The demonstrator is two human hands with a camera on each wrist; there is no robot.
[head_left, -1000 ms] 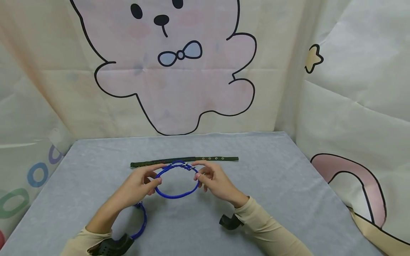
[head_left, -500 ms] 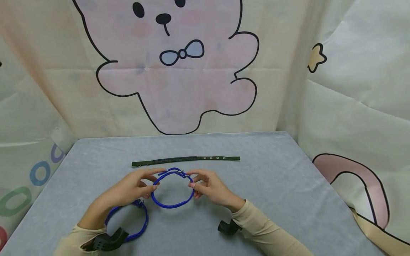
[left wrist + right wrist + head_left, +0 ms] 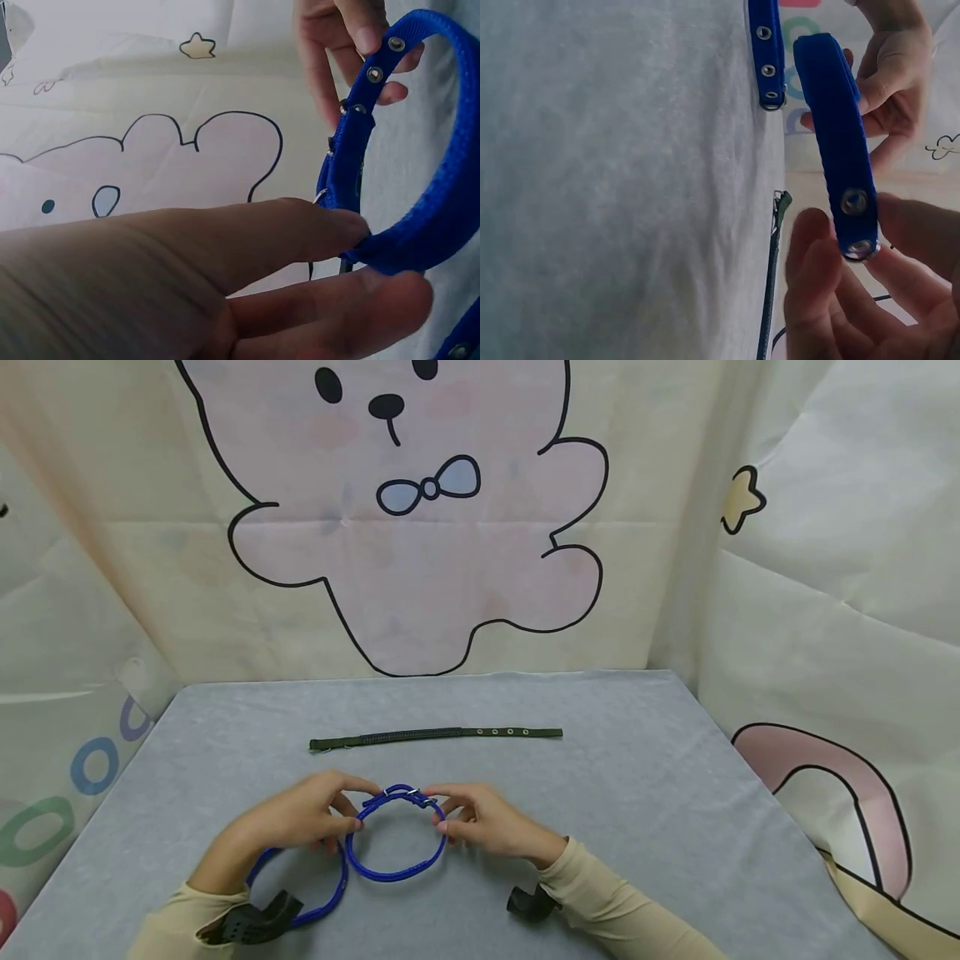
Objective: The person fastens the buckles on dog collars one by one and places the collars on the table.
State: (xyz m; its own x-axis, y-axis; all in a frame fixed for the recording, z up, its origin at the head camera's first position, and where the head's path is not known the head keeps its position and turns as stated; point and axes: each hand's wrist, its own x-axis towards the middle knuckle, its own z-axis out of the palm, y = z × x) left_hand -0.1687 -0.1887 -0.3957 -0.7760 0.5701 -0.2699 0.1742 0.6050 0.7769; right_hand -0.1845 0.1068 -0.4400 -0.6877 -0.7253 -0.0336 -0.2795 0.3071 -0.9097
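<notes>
A buckled blue collar loop hangs between both hands just above the grey table. My left hand pinches its left side between thumb and fingers, shown close up in the left wrist view. My right hand pinches the right side near the metal buckle; the right wrist view shows the fingertips on the strap end with eyelets. A second blue collar lies on the table under my left forearm, just left of the held loop.
A dark green strap collar lies flat and straight across the table beyond the hands. Cartoon-printed fabric walls enclose the table at the back and sides. Black wrist camera mounts sit on both forearms.
Both hands have drawn the blue loop nearer to me and lower, away from the green strap. The second blue collar shows more beside my left forearm.
</notes>
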